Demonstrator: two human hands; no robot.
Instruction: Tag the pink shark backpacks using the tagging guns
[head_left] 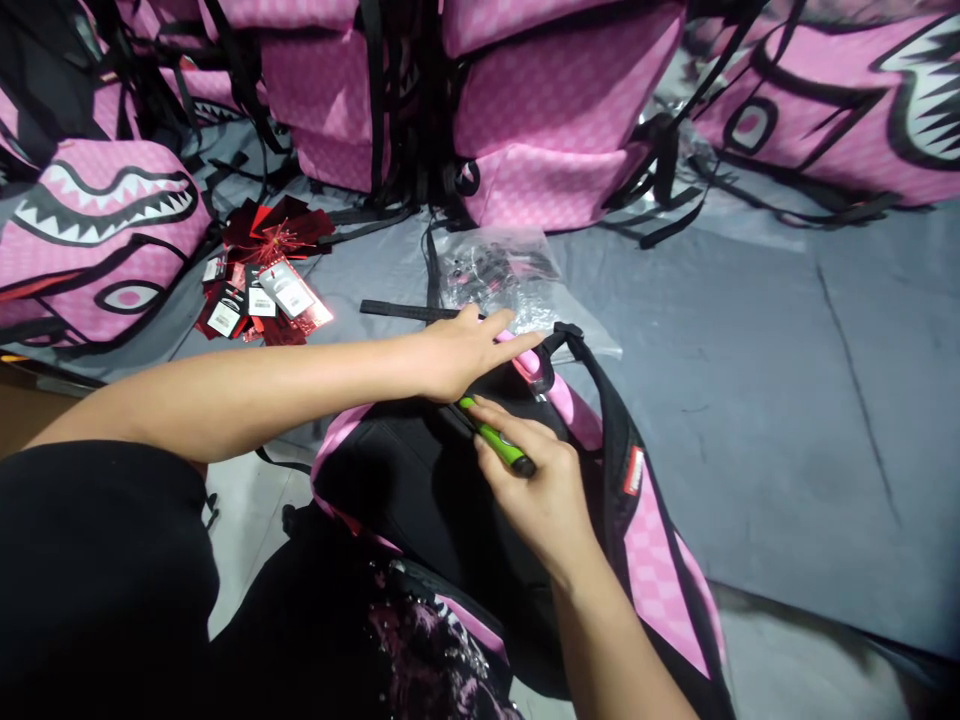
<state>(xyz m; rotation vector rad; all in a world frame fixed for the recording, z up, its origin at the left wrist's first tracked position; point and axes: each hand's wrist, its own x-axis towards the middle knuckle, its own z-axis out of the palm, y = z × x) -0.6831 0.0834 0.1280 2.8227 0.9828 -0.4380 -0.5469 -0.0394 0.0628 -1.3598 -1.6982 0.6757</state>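
Observation:
A black and pink backpack (420, 470) lies tilted across my lap and the table's edge, its dark inner side or back facing up. My left hand (465, 355) rests on its upper edge beside a pink rolled part, with the fingers stretched and spread. In my right hand (540, 485) is a slim green tool with a black end (499, 445), its green tip pointing toward the bag just below my left hand. What the tip touches is hidden. A black strap with a small red label (634, 472) runs down the bag's right side.
Pink checkered backpacks (555, 110) stand along the back, with shark-mouth ones at left (105, 240) and right (840, 110). Red and black hang tags (262, 285) lie in a pile on the grey table (787, 400). Behind the bag lies a clear plastic bag (502, 265) of small parts.

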